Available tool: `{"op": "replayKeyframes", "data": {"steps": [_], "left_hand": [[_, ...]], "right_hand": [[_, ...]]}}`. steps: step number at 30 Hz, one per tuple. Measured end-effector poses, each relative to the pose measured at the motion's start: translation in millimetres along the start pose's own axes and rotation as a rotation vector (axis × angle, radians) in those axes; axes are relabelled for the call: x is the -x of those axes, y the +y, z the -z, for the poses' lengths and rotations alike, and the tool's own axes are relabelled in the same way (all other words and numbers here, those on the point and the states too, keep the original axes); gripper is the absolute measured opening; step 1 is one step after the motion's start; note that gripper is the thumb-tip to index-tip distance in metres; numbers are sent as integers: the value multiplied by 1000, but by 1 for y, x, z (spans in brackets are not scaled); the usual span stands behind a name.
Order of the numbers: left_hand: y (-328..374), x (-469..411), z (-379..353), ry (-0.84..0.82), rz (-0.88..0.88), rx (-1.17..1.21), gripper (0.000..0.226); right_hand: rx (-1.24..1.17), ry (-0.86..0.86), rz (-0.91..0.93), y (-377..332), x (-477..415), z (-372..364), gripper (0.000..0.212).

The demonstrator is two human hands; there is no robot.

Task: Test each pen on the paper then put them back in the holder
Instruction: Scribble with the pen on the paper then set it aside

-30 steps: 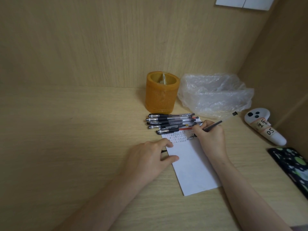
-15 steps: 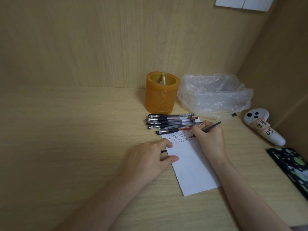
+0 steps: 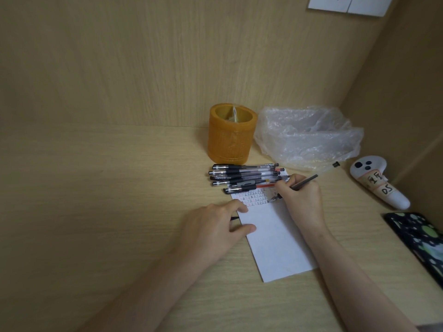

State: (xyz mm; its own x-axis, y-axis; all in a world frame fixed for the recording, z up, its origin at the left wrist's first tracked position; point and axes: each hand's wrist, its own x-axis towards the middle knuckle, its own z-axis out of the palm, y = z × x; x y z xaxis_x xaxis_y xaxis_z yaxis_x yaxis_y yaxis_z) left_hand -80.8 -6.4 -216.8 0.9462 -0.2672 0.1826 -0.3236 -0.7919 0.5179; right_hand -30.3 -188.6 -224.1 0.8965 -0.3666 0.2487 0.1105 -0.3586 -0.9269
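Little has changed over the last second, as I read it: the right hand [image 3: 300,200] still pinches a thin dark pen [image 3: 297,186], tip on the white paper sheet [image 3: 275,238] beside rows of small marks (testing continues). Left hand [image 3: 215,230] stays flat, fingers relaxed, pinning the sheet's edge. Beyond both hands lie capped black pens [image 3: 244,176], then the round amber holder [image 3: 231,134], nearly empty.

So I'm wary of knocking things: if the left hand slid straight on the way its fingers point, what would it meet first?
Probably the paper, which the left hand already touches; then the right hand, though depth is unclear.
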Motion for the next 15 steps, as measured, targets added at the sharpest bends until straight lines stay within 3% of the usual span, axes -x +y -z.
{"op": "replayKeyframes", "data": {"steps": [15], "left_hand": [[-1,0,0,-9,-5,5,39]], "right_hand": [[-4,-31,23,-2,2,1,41]]}}
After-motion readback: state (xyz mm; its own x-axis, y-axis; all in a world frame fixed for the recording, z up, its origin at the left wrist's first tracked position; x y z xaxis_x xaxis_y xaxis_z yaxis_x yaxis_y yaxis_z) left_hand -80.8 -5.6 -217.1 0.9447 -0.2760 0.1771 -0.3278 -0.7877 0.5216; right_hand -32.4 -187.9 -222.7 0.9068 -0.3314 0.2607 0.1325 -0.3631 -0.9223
